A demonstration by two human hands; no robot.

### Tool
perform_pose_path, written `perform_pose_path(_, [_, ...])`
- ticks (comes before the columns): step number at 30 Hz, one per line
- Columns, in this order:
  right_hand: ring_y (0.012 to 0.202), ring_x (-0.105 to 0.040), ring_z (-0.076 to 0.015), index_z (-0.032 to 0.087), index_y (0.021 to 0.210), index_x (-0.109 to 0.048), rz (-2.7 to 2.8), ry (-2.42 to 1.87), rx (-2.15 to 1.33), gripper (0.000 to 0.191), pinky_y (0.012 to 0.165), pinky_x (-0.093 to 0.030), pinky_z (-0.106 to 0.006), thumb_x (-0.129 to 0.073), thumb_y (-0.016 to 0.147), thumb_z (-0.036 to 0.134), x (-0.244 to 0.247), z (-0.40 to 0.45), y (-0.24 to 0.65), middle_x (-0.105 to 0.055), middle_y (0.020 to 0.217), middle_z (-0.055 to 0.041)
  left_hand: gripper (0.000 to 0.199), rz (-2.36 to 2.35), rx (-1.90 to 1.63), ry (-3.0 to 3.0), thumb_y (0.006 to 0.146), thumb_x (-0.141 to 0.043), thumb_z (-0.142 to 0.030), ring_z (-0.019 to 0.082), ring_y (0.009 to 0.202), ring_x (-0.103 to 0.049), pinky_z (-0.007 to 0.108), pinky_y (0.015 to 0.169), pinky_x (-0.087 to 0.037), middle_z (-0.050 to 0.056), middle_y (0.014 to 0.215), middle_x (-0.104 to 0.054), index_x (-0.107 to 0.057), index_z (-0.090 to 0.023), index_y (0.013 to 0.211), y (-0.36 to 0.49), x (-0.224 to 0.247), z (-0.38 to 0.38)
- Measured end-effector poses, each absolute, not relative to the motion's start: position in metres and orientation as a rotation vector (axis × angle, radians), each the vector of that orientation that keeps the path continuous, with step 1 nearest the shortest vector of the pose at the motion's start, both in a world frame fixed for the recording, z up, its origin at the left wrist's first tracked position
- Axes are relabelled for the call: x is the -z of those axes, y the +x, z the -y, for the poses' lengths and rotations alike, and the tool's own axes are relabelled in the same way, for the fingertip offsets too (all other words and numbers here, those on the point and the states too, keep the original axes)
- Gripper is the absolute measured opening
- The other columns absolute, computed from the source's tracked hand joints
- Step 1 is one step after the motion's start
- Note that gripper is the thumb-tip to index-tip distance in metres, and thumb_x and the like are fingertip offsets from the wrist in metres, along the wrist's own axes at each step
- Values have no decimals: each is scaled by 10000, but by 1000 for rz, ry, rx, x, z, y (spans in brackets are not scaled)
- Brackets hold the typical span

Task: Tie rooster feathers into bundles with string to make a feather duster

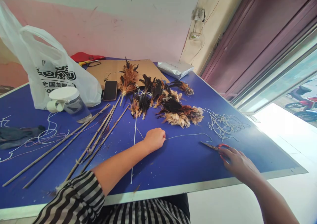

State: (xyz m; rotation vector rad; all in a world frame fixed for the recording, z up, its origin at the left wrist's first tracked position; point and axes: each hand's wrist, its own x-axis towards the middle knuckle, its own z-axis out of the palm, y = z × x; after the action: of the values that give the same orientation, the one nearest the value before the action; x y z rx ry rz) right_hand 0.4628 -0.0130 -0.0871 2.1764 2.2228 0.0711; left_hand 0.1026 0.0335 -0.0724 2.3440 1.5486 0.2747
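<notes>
Thin white string (pixel 184 135) runs out from both sides of my left hand (pixel 155 139), which is closed in a fist around it above the blue table. My right hand (pixel 236 161) is at the red handles of a pair of scissors (pixel 210 145), fingers curled on them; the blades point left, slightly parted, near the string's curved end. Beyond my hands lie bundles of brown, black and cream feathers (pixel 173 108). A loose heap of string (pixel 223 125) spreads to the right of them. One feather duster head on a stick (pixel 128 77) rests on the cardboard.
Several thin sticks (pixel 101 128) lie left of my forearm. Behind them are a phone (pixel 110 90), a lidded clear jar (pixel 71 101) and a white plastic bag (pixel 61 68). Cardboard (pixel 104 70) and a silver packet (pixel 175 69) lie by the wall. Dark cloth (pixel 19 134) is far left.
</notes>
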Motion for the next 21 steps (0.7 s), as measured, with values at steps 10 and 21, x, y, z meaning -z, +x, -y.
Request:
perform_pose_path(10, [935,-571,-240,230,1072,-582,-2508,2034,47,413,767,-466,-349,-458,749,456,90,27,454,-590,1061,-85,157,-1443,-97,2265,655,-531,-224,181,697,-591,258,578,-415,31,742,-667,-672,-219,723,52,46,-9])
perform_pose_path(21, [721,-631,-287,227,977,-616,-2302,2263,65,380,601,-487,-392,-396,731,416,101,29,444,-660,837,-130,184,-1561,-160,2470,784,-436,-171,210,754,-602,325,657,-469,110,813,-603,-612,-133,821,105,79,8])
